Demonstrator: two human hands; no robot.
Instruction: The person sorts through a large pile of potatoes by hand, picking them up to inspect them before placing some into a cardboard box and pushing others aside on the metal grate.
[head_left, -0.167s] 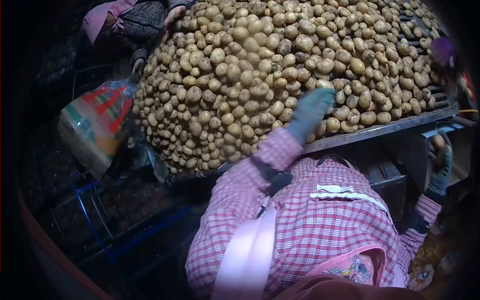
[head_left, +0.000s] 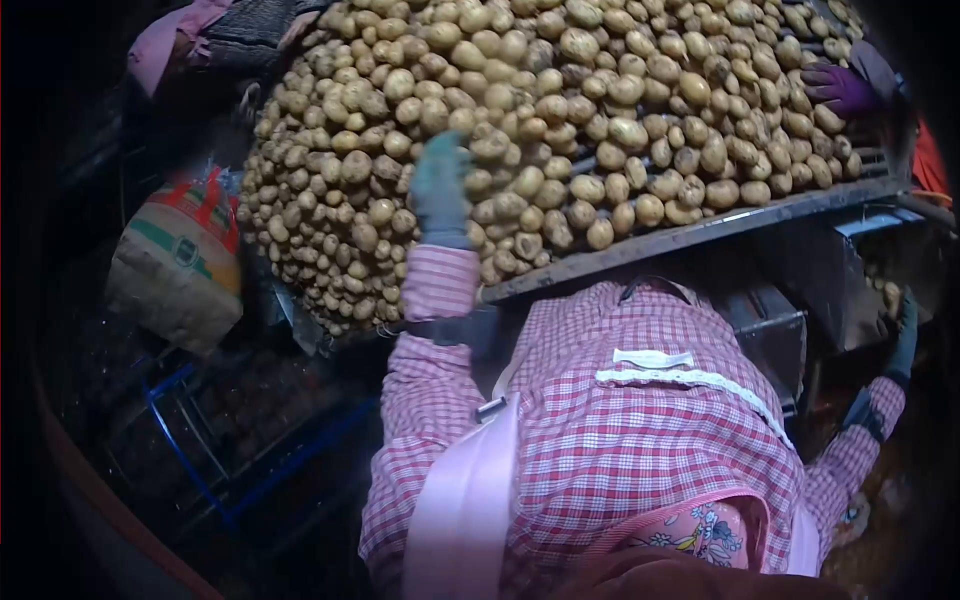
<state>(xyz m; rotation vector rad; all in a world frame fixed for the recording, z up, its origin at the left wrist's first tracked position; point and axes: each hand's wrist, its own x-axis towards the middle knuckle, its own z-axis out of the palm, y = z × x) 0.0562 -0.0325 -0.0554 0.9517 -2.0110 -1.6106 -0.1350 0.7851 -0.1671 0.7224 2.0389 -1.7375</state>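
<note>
My left hand (head_left: 440, 190), in a teal glove blurred by motion, reaches over the front part of a large heap of potatoes (head_left: 560, 110). Its fingers look stretched out together, and no potato shows in them. At the far right my right hand (head_left: 905, 330), gloved too, is at the mouth of a metal box or chute (head_left: 835, 290) below the table edge. A few potatoes (head_left: 890, 292) lie right beside its fingertips. That hand appears edge-on with a finger extended; its palm is hidden.
The heap lies on a slatted metal table with a raised front rim (head_left: 690, 225). Another person's purple-gloved hand (head_left: 835, 88) touches potatoes at the right; a co-worker's sleeve (head_left: 250, 25) is at upper left. A printed sack (head_left: 180, 260) and blue frame (head_left: 185, 440) stand left.
My left hand has swept left across the potatoes, leaving bare slats showing at mid-table. My right hand has shifted slightly right and down, and its fingers look straighter beside the potatoes.
</note>
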